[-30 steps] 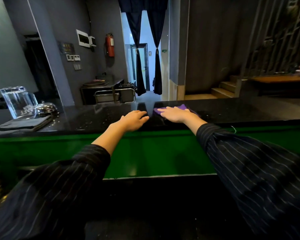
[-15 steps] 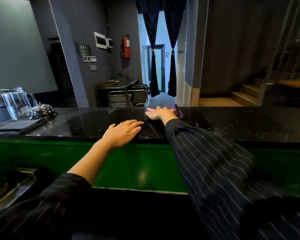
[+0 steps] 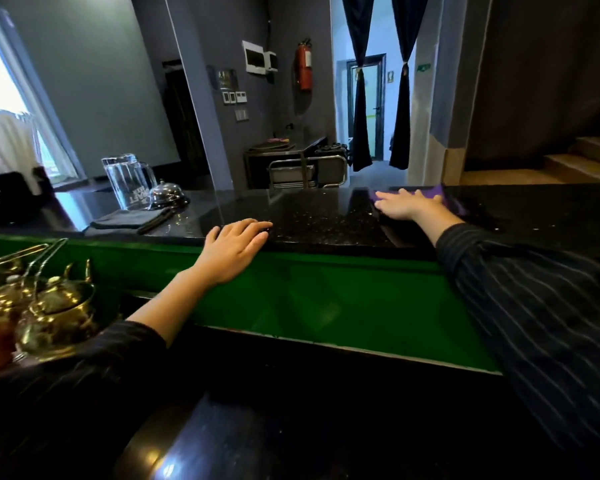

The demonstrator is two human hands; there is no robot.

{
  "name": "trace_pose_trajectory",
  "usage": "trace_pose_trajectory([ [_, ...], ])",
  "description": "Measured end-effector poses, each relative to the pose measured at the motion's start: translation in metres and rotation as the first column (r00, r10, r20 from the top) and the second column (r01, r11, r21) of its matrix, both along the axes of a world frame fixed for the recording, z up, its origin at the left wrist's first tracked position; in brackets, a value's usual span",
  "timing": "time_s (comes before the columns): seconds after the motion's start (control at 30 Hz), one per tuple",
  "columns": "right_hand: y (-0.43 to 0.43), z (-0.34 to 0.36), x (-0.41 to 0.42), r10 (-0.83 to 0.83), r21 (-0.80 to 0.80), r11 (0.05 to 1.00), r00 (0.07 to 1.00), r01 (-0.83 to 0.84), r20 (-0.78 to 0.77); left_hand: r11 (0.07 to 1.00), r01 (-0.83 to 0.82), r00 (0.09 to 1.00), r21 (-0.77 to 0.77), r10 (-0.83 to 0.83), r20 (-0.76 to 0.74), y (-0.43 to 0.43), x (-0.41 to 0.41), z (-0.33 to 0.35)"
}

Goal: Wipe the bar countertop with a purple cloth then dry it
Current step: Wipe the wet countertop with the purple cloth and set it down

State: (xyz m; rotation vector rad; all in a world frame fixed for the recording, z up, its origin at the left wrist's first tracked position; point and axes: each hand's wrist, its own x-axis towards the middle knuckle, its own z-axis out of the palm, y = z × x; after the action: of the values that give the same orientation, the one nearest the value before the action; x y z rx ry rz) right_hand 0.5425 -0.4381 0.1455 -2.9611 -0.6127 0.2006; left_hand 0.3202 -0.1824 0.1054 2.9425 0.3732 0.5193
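Purple cloth point(image 3: 448, 198) at countertop point(image 3: 319, 216) far edge, pressed under flat, straight-fingered right hand point(image 3: 407, 204). Left hand point(image 3: 234, 249) relaxed on near edge, holding nothing. Black stone stretches between them; grey folded cloth point(image 3: 125, 221) well left.

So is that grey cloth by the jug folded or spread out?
Folded. The grey cloth lies as a compact layered rectangle on the countertop, in front of the glass jug.
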Motion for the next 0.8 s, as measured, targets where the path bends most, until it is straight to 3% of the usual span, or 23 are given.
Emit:
trace_pose_trajectory([
  [0.1,0.041,0.002,-0.030,-0.014,0.008,1.000,0.999,0.014,0.033,0.999,0.003,1.000,-0.046,-0.004,-0.005,-0.004,0.004,0.001],
  [0.3,0.119,-0.001,-0.104,0.328,0.035,0.944,0.944,-0.329,0.045,0.997,-0.003,0.998,-0.077,-0.002,-0.058,0.003,0.003,0.006],
  [0.47,0.077,0.006,-0.120,0.496,0.056,0.868,0.868,-0.494,-0.037,0.999,-0.025,1.000,-0.024,0.025,0.005,0.013,-0.010,0.006],
  [0.53,0.043,0.010,-0.110,0.443,0.068,0.896,0.896,-0.439,-0.044,0.998,-0.060,0.998,0.018,0.060,0.014,0.031,-0.024,0.003],
  [0.63,0.007,0.005,-0.089,0.169,0.050,0.984,0.986,-0.168,-0.003,0.997,-0.015,1.000,0.073,0.017,-0.026,0.050,-0.036,-0.003],
  [0.8,0.049,-0.002,-0.088,-0.182,0.018,0.983,0.980,0.181,0.076,0.998,0.059,0.997,0.017,-0.059,0.048,0.056,-0.031,0.002],
])
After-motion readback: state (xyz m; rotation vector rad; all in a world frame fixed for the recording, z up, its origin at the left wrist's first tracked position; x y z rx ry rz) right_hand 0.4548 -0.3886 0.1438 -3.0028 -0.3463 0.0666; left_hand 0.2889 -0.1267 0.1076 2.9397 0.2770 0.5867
